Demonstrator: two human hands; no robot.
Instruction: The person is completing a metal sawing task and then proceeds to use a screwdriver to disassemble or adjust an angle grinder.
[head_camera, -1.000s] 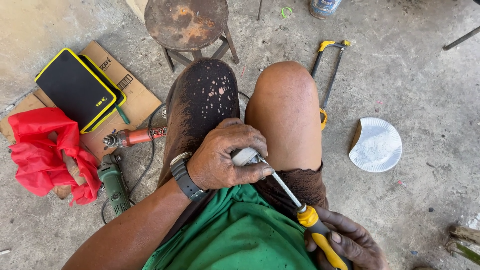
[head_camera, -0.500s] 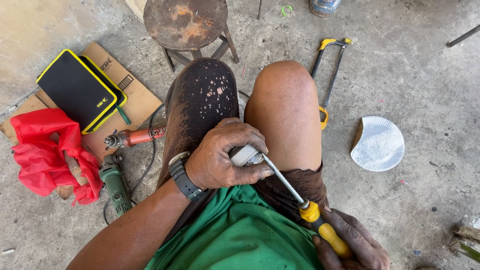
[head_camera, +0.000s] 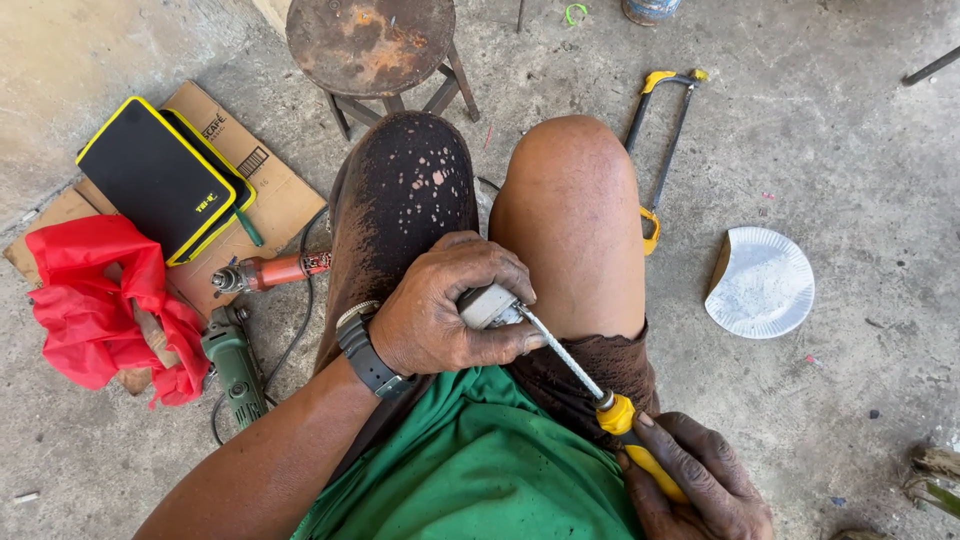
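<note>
While the person sits low over the concrete floor (head_camera: 860, 150), the left hand (head_camera: 440, 315) is clamped tight around a small grey metal part (head_camera: 487, 305), fingers curled fully over it, pinning it against the lap between the knees. Down at the bottom edge, the right hand (head_camera: 695, 485) is wrapped shut on the yellow handle of a screwdriver (head_camera: 580, 375), and the steel shaft runs up and to the left until its tip goes into the part right at the left thumb. By the look of it, a screw is being worked on in that part; which way it turns I cannot tell. The next move calls for the shaft kept straight in line and the left grip firm, so the tip does not slip toward the thigh.

Round about: a rusty round stool (head_camera: 370, 45) ahead of the knees, a hacksaw (head_camera: 660, 140) just right of the leg, a white paper plate (head_camera: 760, 283) beyond it, and on the left a red cloth (head_camera: 95, 300), a black-and-yellow case (head_camera: 160, 180) on cardboard (head_camera: 280, 200), plus a green grinder (head_camera: 235, 365).
</note>
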